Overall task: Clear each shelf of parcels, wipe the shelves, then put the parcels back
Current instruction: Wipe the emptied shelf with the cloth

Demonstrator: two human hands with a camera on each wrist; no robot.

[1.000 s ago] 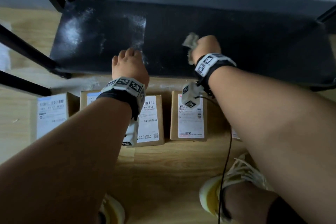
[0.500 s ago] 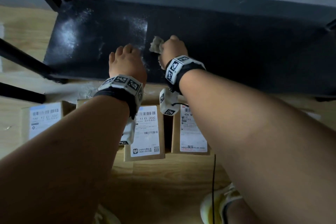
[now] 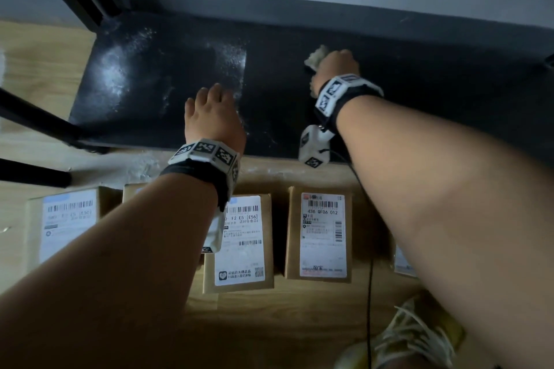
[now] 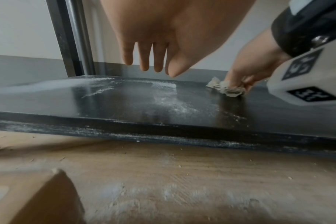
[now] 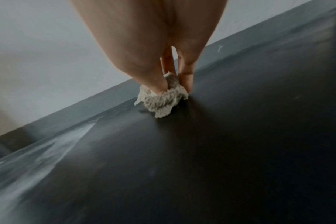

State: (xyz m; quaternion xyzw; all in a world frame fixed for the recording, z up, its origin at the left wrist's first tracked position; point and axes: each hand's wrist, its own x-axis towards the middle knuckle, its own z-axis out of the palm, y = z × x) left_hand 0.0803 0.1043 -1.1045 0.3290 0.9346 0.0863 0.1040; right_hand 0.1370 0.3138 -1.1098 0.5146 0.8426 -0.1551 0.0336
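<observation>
While I look down through the head view, the shelf (image 3: 389,105) fills the upper half of the frame: a flat, matte black board whose long axis runs left to right, with white powdery dust (image 3: 117,78) smeared over its left part and bare dark surface to the right. Below it, along the lower middle of the frame, I see brown cardboard parcels (image 3: 319,234) in a row on the wood-grain floor (image 3: 269,323), each rectangular with a white printed label facing up and its long side pointing toward the shelf.

I see my left hand (image 3: 214,117) at the centre of the frame over the front part of the shelf; the left wrist view shows its fingers (image 4: 144,60) straight, close together and hanging down, holding nothing, their tips clear of the board.

I see my right hand (image 3: 334,67) at the upper right of centre, its fingers (image 5: 155,84) bunched and pinching a small crumpled cloth (image 5: 160,100), off-white and nubbly, pressed onto the dark shelf surface near the back edge. A pale shoe (image 3: 419,335) with laces sits at the lower right.
</observation>
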